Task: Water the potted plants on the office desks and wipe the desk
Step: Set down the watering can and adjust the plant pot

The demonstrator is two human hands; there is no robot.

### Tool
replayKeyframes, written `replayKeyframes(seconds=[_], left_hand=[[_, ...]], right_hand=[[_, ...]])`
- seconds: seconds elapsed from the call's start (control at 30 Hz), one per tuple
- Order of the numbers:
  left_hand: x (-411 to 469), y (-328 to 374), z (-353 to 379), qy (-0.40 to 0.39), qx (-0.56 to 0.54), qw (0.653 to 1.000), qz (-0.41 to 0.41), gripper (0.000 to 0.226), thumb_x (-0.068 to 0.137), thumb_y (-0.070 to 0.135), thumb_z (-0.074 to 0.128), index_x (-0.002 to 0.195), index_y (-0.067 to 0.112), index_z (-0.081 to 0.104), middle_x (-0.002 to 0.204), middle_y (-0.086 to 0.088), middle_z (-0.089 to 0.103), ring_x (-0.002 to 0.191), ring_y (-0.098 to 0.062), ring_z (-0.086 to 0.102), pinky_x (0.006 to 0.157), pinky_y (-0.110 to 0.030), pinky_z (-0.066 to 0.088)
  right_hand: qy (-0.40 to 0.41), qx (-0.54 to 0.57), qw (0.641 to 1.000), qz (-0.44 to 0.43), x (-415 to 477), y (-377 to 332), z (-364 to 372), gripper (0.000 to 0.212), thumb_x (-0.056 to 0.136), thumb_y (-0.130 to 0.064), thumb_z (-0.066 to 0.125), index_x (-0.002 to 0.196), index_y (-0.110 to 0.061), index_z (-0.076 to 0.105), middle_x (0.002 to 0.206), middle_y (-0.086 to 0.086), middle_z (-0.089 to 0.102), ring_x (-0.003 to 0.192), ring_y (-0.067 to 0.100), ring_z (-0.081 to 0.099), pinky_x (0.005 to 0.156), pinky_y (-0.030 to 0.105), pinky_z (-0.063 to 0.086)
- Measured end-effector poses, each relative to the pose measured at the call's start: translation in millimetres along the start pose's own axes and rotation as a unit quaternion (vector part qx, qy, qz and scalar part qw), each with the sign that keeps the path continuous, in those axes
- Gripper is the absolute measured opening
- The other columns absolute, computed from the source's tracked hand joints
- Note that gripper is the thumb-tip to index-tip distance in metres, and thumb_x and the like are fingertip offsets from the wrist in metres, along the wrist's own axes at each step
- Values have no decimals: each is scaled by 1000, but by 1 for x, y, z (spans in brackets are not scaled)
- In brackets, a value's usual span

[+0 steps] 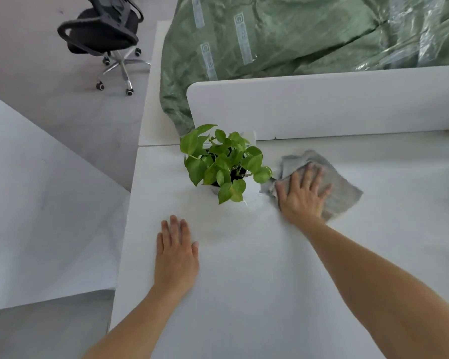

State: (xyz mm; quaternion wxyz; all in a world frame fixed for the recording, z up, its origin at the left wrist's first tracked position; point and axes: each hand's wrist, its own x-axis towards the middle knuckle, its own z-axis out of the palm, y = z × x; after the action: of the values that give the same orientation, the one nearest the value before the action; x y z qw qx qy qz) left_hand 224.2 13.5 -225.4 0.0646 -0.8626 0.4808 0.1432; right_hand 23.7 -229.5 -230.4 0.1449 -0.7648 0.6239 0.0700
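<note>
wiping appeared to be the step in hand: the right hand point(302, 193) lay flat on the grey cloth point(344, 189), fingers straight and spread, pressing it onto the white desk point(244, 294) just to the right of the potted plant point(226, 161). nothing was clamped; the cloth was held by palm pressure alone, with its crumpled edge close to the outermost leaves. the left hand point(175, 257) rested palm-down on the desk nearer the front edge, fingers straight and close together, holding nothing; judged to be bracing. the plant stood upright in a small white pot, mostly hidden under its leaves, near the back left corner of the desk and just in front of the end of the white partition point(322, 107). a faint glint on the surface between pot and cloth may have been water, too slight to confirm. no watering can or bottle was in view and the soil was covered by foliage, so watering of this plant could not be verified; the cloth being in use suggested it was done. judged remaining: the strip behind and left of the pot, the broad front span of the desk, and any other desks. noted beyond the partition: a green plastic-wrapped bundle point(283, 35); an office chair point(101, 35) stood on the floor at far left.
</note>
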Motion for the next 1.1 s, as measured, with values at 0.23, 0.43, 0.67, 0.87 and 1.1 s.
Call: replayKeyframes(seconds=[0.23, 0.43, 0.67, 0.87, 1.1], left_hand=[[-1, 29, -10, -6, -67, 992, -103, 56, 102, 24, 31, 151, -2, 21, 161, -21, 9, 147, -40, 9, 119, -48, 16], [-14, 103, -5, 96, -93, 991, 25, 49, 95, 17, 48, 140, -3, 44, 154, -24, 28, 142, -41, 27, 113, -48, 30], [-9, 125, 6, 50, -85, 995, 22, 66, 93, 38, 28, 141, -8, 39, 151, -25, 33, 138, -41, 34, 106, -53, 41], [4, 81, -2, 99, -73, 992, -37, 61, 99, 32, 47, 144, -6, 34, 155, -24, 26, 143, -39, 26, 111, -49, 32], [-13, 16, 16, 114, -70, 978, -159, 73, 98, 48, 22, 144, -8, 34, 153, -28, 27, 142, -42, 23, 115, -53, 25]], right_hand=[[-35, -89, 936, -338, -65, 63, 19, 65, 98, -70, 11, 157, -42, 11, 167, -2, 12, 155, 25, 5, 119, 57, 7], [33, -42, 999, 8, -10, 187, -22, 69, 96, -68, 8, 158, -39, 3, 168, 0, -5, 154, 27, -7, 120, 54, -11], [13, -38, 993, -111, -74, 176, 10, 71, 99, -64, 18, 159, -29, 4, 168, 6, -2, 155, 28, -6, 123, 50, 0], [44, -27, 999, 12, 2, 256, -45, 74, 97, -61, 15, 158, -20, 25, 167, 12, 12, 153, 34, 8, 121, 56, 12], [7, -49, 987, -155, 24, 32, -9, 70, 94, -56, 17, 155, -24, 27, 167, 10, 10, 153, 35, -14, 115, 62, -16]])
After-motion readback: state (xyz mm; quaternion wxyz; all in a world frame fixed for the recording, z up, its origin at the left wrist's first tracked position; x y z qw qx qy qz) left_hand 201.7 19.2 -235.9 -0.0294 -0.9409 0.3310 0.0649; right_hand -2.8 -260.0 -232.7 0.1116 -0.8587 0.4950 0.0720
